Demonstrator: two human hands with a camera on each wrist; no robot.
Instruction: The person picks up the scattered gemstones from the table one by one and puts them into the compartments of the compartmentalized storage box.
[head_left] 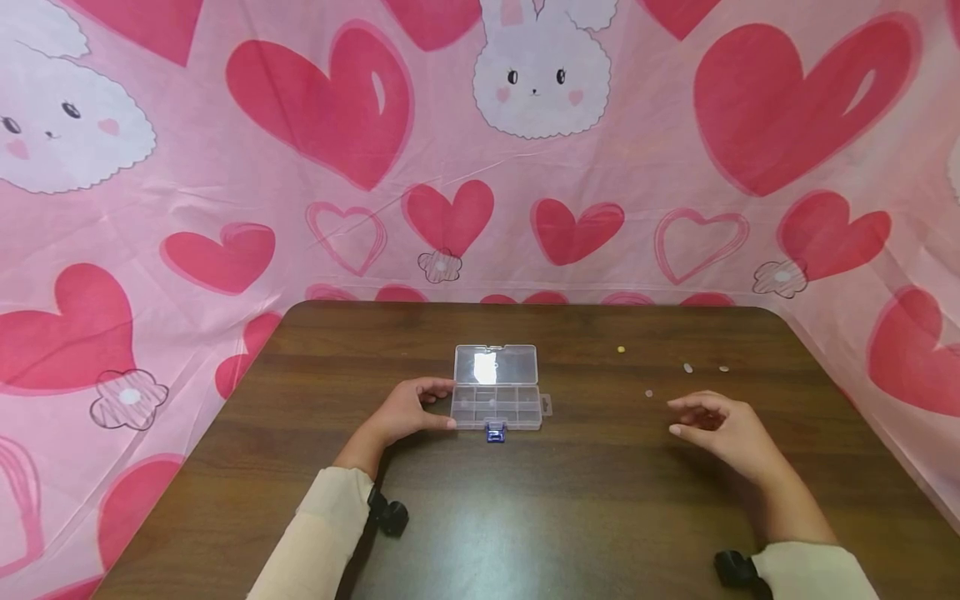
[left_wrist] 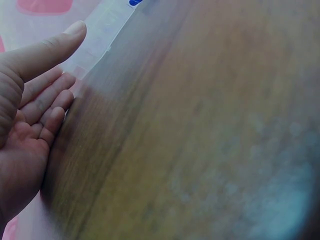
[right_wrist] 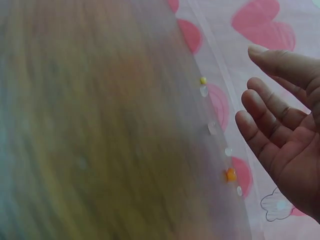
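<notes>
A clear plastic compartment box (head_left: 497,415) lies on the table with its lid (head_left: 517,367) raised at the back and a blue latch (head_left: 495,432) at the front. My left hand (head_left: 405,410) holds its left end, thumb at the front corner and fingers toward the hinge. Small pale specks show in the box, too small to tell. My right hand (head_left: 720,429) hovers over the table at the right, fingers loosely bent and apart, holding nothing. Beyond it lie small bead-like pieces: a yellow piece (head_left: 621,349), a whitish piece (head_left: 688,367) and a clear piece (head_left: 649,393).
An orange piece (right_wrist: 230,174) also lies among the pieces in the right wrist view. The brown wooden table (head_left: 570,517) ends at a pink cloth (head_left: 630,175) printed with hearts and rabbits, which hangs behind and at both sides.
</notes>
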